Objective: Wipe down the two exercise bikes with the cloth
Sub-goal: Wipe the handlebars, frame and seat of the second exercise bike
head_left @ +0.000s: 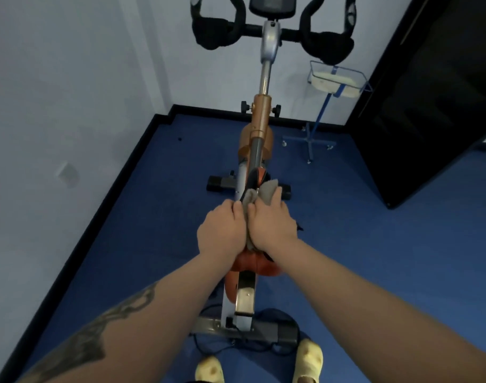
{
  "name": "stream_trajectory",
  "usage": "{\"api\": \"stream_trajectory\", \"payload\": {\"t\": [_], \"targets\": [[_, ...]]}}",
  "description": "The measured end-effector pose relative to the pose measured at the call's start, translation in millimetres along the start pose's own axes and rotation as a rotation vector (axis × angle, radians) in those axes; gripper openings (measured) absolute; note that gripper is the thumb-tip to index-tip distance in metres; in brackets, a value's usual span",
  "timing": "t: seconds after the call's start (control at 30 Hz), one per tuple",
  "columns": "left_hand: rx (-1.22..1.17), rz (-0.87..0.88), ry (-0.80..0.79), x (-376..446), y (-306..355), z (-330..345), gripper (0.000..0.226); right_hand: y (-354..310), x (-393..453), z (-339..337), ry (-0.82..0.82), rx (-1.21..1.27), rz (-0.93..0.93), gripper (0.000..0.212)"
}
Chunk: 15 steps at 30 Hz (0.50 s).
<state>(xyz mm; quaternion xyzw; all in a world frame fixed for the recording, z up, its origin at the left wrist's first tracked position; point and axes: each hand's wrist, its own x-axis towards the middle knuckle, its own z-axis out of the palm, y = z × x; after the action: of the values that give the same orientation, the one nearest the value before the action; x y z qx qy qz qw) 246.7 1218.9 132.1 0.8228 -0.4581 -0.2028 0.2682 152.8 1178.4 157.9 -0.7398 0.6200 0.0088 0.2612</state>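
Observation:
One exercise bike (259, 120) stands in front of me, orange and silver, with black handlebars (321, 42) and a console at the top. Its orange and black saddle (257, 178) lies mostly under my hands. A grey cloth (266, 192) is pressed onto the saddle. My right hand (272, 225) lies on the cloth and holds it. My left hand (219, 233) rests right beside it on the saddle's left side, its fingertips touching the cloth's edge. A second bike is not in view.
A blue wire stand (312, 128) with a basket holding a pale cloth stands right of the bike. A dark door (429, 106) is at the right. White walls close the left and back. Blue floor, a black cable and my yellow shoes (309, 357) are below.

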Motion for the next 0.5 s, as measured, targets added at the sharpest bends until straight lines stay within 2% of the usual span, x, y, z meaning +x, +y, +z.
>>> {"api": "stream_trajectory", "payload": {"t": [0.13,0.33,0.5], "targets": [[-0.054,0.041,-0.018,-2,-4,-1,0.036,10,-24,18,0.072,-0.097,-0.046,0.050],[0.008,0.059,-0.051,2,-3,-1,0.038,-12,18,-3,0.015,-0.103,0.041,0.048],[-0.004,0.068,-0.044,0,-2,-1,0.035,3,-5,11,0.066,-0.135,-0.008,0.049]]}}
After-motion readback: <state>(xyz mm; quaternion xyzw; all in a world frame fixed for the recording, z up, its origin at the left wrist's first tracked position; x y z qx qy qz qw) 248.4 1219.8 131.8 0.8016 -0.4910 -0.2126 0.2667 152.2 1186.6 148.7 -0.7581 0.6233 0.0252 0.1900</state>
